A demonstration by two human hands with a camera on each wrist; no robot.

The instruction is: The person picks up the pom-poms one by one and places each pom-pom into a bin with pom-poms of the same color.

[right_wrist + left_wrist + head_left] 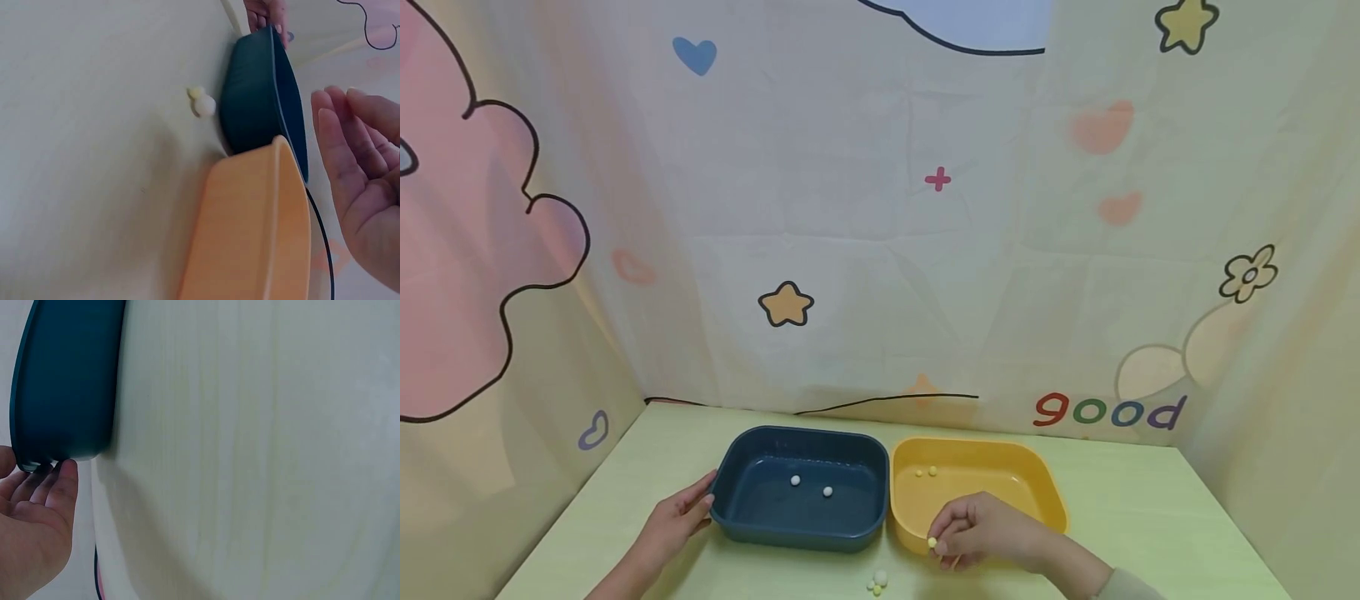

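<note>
My right hand (988, 533) pinches a small yellow ball (932, 542) between thumb and fingertips, over the near rim of the yellow bin (1045, 479). Two smaller yellow balls lie inside that bin, one of them a yellow ball (933, 472) near its back wall. On the left, my left hand (670, 521) rests its fairly straight fingers against the outer end of the dark blue bin (797, 537). The fingertips sit just at the rim in the left wrist view. Inside the blue bin are a white ball (795, 481) and another white ball (827, 492).
The two bins stand side by side on the pale table (1120, 500). In front of them a larger white ball (881, 577), a yellow ball (877, 590) and a tiny white ball (870, 586) lie clustered. A printed cloth (865, 250) hangs behind the table.
</note>
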